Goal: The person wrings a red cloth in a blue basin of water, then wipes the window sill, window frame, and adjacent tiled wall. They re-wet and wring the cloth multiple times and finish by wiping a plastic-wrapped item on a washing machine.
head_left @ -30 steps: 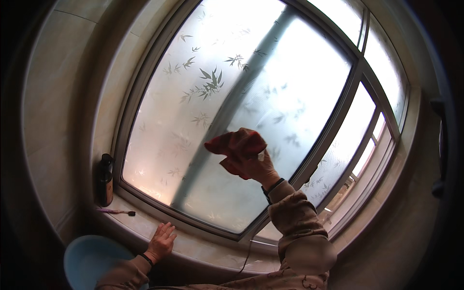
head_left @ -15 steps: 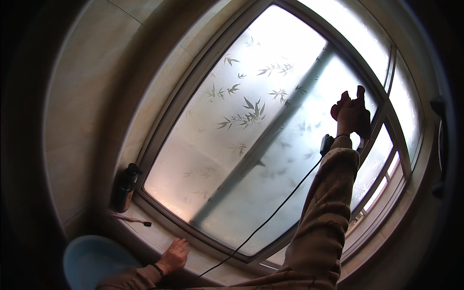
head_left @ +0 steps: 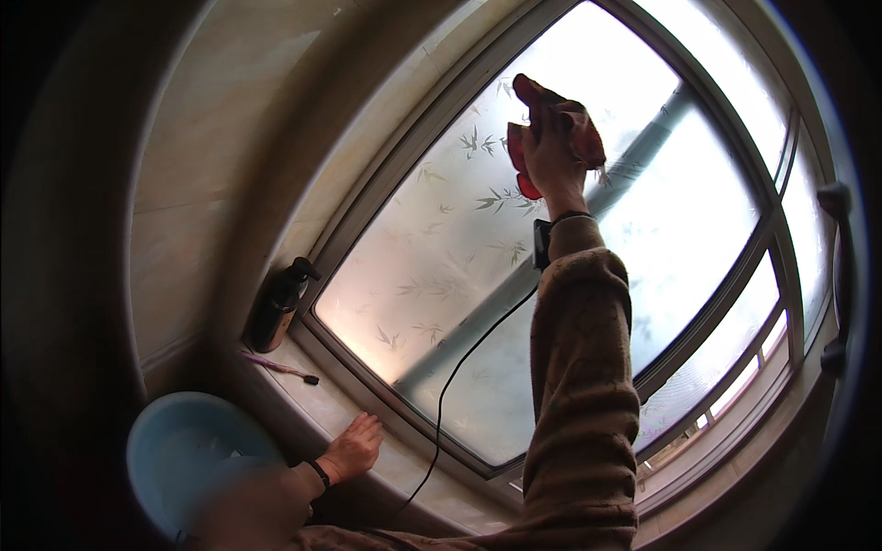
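Up against the frosted window pane (head_left: 441, 266), with its bamboo-leaf pattern, my right hand (head_left: 554, 161) presses a red cloth (head_left: 586, 138). The cloth bunches around the fingers and sticks out past them on both sides. A dark strap with a small black device (head_left: 542, 243) sits on that wrist, and a thin black cable runs down from it. My left hand (head_left: 354, 447) lies on the pale window sill (head_left: 308, 393), fingers stretched out and holding nothing. A dark band circles the left wrist.
A dark pump bottle (head_left: 280, 305) stands at the sill's left corner, with a toothbrush (head_left: 280, 367) lying in front of it. Below the sill at left is a blue basin (head_left: 175, 441). The metal window frame (head_left: 770, 225) divides the panes at right.
My right hand has moved left across the pane with the red cloth, from near the frame's right side to the upper middle. The left hand stays on the sill. The view has shifted somewhat.
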The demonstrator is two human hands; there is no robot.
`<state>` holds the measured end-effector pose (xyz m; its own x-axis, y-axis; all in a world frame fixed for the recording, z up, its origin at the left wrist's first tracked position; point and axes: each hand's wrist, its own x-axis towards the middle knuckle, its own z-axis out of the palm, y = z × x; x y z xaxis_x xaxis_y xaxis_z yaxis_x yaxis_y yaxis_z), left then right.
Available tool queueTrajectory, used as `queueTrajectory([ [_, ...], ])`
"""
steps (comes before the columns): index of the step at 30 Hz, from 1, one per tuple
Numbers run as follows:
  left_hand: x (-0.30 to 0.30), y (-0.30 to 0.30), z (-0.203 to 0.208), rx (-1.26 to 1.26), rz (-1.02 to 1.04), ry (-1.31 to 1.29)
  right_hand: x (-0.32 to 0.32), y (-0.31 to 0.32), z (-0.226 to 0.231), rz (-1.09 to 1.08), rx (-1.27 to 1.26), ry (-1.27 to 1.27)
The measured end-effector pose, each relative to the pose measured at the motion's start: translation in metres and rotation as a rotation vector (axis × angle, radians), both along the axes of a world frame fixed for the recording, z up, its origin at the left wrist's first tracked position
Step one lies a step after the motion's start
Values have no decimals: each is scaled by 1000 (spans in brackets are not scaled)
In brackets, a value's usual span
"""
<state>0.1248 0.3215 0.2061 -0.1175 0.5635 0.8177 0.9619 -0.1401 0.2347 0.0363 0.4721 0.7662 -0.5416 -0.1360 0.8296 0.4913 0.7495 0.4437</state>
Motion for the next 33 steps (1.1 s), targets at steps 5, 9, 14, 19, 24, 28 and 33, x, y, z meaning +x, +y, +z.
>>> queueTrajectory([
  [5, 2, 3, -4, -22, 45, 8, -43, -34, -106, 171, -18, -103],
  [9, 3, 7, -11, 3, 74, 6, -26, -35, -183, 202, -67, -301],
  [14, 3, 12, -16, 28, 68, -6, 27, -19, -279, 218, -300, -545],
  [19, 1, 15, -20, -16, 43, 5, 84, -14, -365, 363, -242, -641],
  [24, 1, 17, -19, 0, 7, -63, 117, -6, -347, 37, -183, -967],
  [28, 1, 16, -16, 29, 38, -40, 110, 8, -240, 340, -249, -631],
  [33, 0, 15, -15, 43, 31, -48, 110, 9, -95, 109, 226, -91],
])
